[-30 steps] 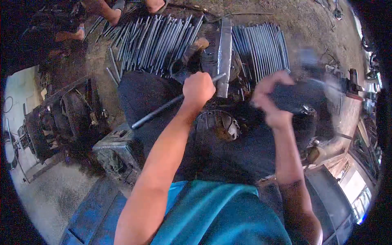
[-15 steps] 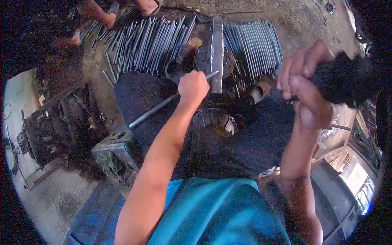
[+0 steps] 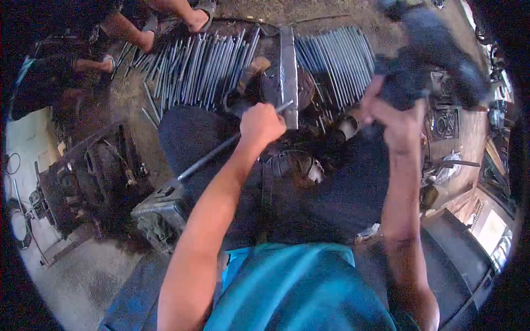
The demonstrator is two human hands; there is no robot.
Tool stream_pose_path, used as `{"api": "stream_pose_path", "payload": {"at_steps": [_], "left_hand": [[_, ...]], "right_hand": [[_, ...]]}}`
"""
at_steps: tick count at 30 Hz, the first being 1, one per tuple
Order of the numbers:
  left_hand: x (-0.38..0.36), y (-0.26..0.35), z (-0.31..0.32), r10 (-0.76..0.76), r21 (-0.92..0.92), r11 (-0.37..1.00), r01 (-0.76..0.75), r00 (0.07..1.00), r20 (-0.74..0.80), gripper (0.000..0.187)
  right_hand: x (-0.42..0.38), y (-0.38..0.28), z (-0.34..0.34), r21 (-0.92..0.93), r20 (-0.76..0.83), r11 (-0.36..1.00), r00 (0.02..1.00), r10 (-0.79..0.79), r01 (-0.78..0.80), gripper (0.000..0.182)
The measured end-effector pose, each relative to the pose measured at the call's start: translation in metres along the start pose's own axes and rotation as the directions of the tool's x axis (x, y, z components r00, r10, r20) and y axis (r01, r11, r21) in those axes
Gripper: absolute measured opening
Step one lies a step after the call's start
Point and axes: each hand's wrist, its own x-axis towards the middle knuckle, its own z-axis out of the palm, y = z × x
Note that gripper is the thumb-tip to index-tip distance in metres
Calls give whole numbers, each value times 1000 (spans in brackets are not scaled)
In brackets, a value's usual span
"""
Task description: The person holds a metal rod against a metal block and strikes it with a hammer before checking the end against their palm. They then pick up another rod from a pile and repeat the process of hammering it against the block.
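Note:
My left hand (image 3: 262, 128) is wrapped around a metal rod (image 3: 208, 156) that slants across my lap. The rod's far tip lies at a long, flat, shiny metal bar (image 3: 289, 83) standing out in front of me. My right hand (image 3: 398, 122) is raised on the right, smeared by motion, its fingers curled. A dark blurred thing (image 3: 398, 83) shows right by its fingers; its kind cannot be made out. Under the bar is a round dark block (image 3: 271, 85).
Many metal rods lie in a left pile (image 3: 193, 69) and a neater right row (image 3: 337, 63). Another person's bare feet (image 3: 197, 21) are at the upper left. A blurred dark-clothed figure (image 3: 436, 38) is at the upper right. Dark machinery (image 3: 91, 171) stands left.
My right hand has swung left and slightly up, and the dark thing by it has shifted left too. A blurred figure now shows at upper right. My left hand keeps hold of the rod.

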Motion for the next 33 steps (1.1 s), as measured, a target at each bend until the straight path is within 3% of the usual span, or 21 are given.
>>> {"api": "stream_pose_path", "payload": {"at_steps": [2, 3, 5, 6, 7, 8, 9, 10, 12, 14, 15, 16, 18, 19, 22, 25, 26, 28, 30, 32, 33], "left_hand": [[6, -4, 0, 65, -81, 995, -63, 998, 18, 27], [9, -6, 1, 86, -95, 992, -80, 995, 57, 27], [8, -7, 5, 91, -93, 992, -86, 994, 53, 26], [7, -8, 6, 104, -88, 991, -99, 994, 43, 26], [12, -9, 6, 103, -83, 992, -99, 994, 42, 26], [13, -12, 10, 109, -74, 992, -105, 993, 50, 26], [12, -14, 15, 115, -67, 992, -111, 991, 63, 25], [10, -15, 20, 128, -61, 990, -124, 990, 63, 25], [16, -20, 21, 159, -78, 985, -154, 985, 64, 25], [5, -14, 13, 174, -119, 979, -163, 981, 91, 27], [13, -16, 13, 204, -115, 975, -190, 971, 122, 29], [19, -18, 11, 221, -115, 972, -205, 964, 150, 30], [15, -13, 1, 175, -77, 984, -163, 966, 188, 32], [17, -12, -6, 213, -37, 977, -210, 953, 215, 33], [19, -15, -6, 224, -17, 974, -227, 940, 256, 37], [15, -13, -6, 222, -43, 975, -217, 953, 207, 36], [14, -12, -5, 232, -51, 973, -227, 958, 169, 35], [10, -14, -3, 234, -64, 972, -227, 963, 135, 34], [14, -14, -9, 189, -51, 982, -182, 964, 185, 34], [11, -20, -7, 182, -24, 983, -181, 971, 153, 36], [4, -20, -3, 192, -56, 981, -185, 963, 191, 38]], "right_hand": [[9, -22, -8, 120, 38, 967, 973, -230, 224, 29], [10, -19, -6, 121, 40, 967, 973, -229, 223, 29], [8, 0, 7, 301, 151, 872, 884, -443, 386, 26], [-5, 27, 15, 90, 129, 947, 939, -319, 309, 30], [-22, 91, 25, -173, -106, 975, 982, -159, 139, 39], [-35, 138, 33, -330, -67, 929, 986, 153, -166, 41], [-36, 151, 42, -400, 15, 799, 869, 495, -449, 36], [-38, 173, 48, -472, -14, 812, 924, 381, -342, 31], [-20, 179, 37, -312, 18, 831, 871, 490, -461, 27], [-1, 127, 29, -230, 17, 842, 863, 505, -488, 20], [6, 90, 24, -89, 37, 915, 917, 397, -392, 16], [9, 51, 24, -194, -64, 948, 968, 244, -252, 25], [16, 22, 8, 98, -9, 988, 993, 121, -119, 29], [21, 2, 0, 64, 33, 997, 999, 43, -45, 32], [14, -28, 2, 266, 6, 939, 974, -225, 216, 26], [-9, 36, 9, 331, 98, 943, 993, -66, 30, 25], [-26, 73, 23, 233, -23, 958, 984, 177, -167, 28], [-45, 172, 37, -221, -67, 886, 913, 403, -408, 28], [-46, 207, 31, -329, 26, 754, 793, 609, -568, 22], [-27, 156, 29, -57, 99, 827, 821, 562, -560, 15], [-29, 141, 25, -28, 108, 833, 827, 552, -553, 15]]}}
